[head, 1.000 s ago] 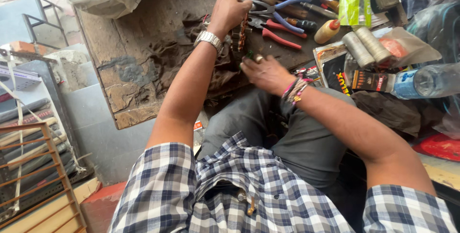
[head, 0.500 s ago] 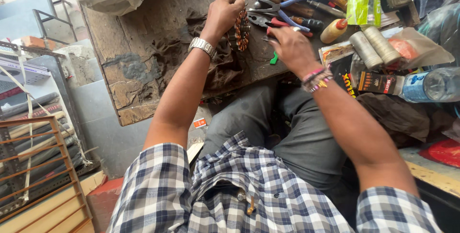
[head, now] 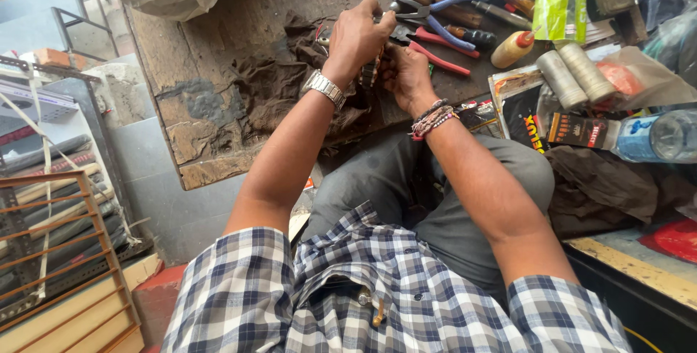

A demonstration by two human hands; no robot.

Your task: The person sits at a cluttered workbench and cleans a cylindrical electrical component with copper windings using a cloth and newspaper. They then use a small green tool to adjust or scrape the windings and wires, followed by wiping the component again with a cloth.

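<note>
My left hand [head: 361, 33], with a metal watch on the wrist, is closed over a small brown beaded piece [head: 370, 74] above a worn wooden board [head: 210, 70]. My right hand [head: 404, 75], with bead bracelets on the wrist, presses against the left hand from the right. Its fingers curl onto the same piece. Most of the piece is hidden between the two hands. Both hands hover over a dark crumpled cloth [head: 272, 88]. Red-handled pliers [head: 439, 61] lie just right of the right hand.
Blue-handled pliers [head: 444, 17], screwdrivers, a small red-capped bottle [head: 512, 49], two thread spools [head: 573, 70] and a green packet [head: 559, 4] crowd the board's right side. A plastic bottle [head: 657, 135] lies at the far right. Metal racks [head: 51, 237] stand at the left.
My right hand came up from my lap to the tools by the pliers, then drew back left against my left hand. The left hand stayed roughly in place.
</note>
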